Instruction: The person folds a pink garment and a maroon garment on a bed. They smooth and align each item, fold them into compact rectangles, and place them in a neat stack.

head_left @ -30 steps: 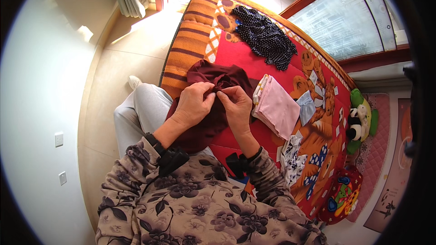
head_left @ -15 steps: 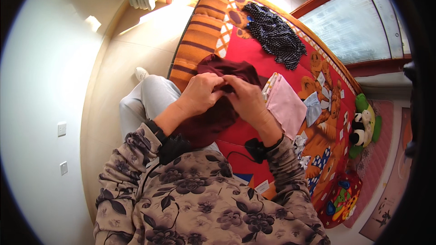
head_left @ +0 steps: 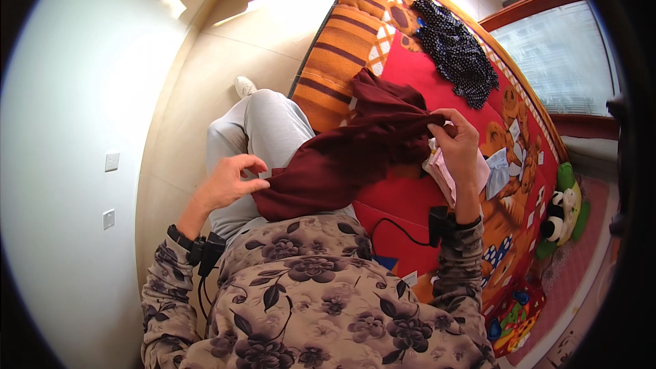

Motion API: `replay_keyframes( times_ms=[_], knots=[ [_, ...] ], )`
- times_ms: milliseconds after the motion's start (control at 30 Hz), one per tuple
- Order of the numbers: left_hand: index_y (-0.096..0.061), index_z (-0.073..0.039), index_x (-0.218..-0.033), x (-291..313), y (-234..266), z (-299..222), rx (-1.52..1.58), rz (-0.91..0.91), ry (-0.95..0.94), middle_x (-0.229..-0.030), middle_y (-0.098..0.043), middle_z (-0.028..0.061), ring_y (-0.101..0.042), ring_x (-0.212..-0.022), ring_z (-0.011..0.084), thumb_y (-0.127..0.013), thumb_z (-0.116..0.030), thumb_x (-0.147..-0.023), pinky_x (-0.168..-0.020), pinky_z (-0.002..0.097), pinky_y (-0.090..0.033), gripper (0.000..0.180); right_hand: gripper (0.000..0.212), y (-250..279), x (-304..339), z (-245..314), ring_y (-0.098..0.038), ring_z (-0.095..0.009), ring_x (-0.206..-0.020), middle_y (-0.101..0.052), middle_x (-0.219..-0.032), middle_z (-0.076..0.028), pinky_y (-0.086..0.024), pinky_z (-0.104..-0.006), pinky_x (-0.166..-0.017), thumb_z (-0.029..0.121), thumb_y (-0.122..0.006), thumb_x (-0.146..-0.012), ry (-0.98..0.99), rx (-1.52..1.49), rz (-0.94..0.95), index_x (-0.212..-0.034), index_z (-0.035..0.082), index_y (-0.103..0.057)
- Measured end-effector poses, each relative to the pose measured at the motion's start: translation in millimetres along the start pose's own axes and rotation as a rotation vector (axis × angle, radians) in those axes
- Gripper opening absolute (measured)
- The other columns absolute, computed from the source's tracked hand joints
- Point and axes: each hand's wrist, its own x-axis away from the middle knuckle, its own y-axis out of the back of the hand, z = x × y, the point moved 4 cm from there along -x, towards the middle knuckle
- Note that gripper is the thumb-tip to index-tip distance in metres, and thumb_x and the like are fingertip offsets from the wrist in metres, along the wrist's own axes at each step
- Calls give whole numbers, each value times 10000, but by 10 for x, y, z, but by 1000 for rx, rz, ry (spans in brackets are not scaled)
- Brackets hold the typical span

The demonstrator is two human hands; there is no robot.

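At frame centre, both hands pinch a dark maroon cloth garment (head_left: 348,157) stretched between them: left hand (head_left: 229,181) grips its lower-left corner, right hand (head_left: 459,147) its upper-right edge, above the red patterned bed (head_left: 403,195).

A bed (head_left: 328,68) with an orange striped edge and a red patterned cover fills the middle. Left of the bed, beige floor tiles (head_left: 225,48) catch bright sunlight beneath a white wall (head_left: 61,164) with two switch plates (head_left: 112,161). Right of the bed stands a wood-framed window (head_left: 567,61).

A dark maroon garment (head_left: 355,154) stretches crumpled from the person's lap onto the bed's edge.
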Motion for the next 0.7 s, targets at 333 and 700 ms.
replay_keyframes(
  times_ms=[333,700],
  knots=[
    [-637,-24,-865,193,-219,19,-92,-95,-41,-801,-630,104,-602,-766,245,-677,-91,-735,-672,307,-474,152,204,179,40,-25,-500,-22,-609,-592,-776,18,-378,-167,-528,-60,-601,-809,39,3,-31,-1004,2,-613],
    [-663,-14,-877,322,-234,-499,172,354,-353,-836,-645,93,-614,-792,225,-684,6,-737,-708,294,-481,142,154,316,93,-117,-506,-30,-600,-585,-755,13,-402,-172,-533,-36,-602,-824,45,-24,-130,-973,1,-620]
  ],
)
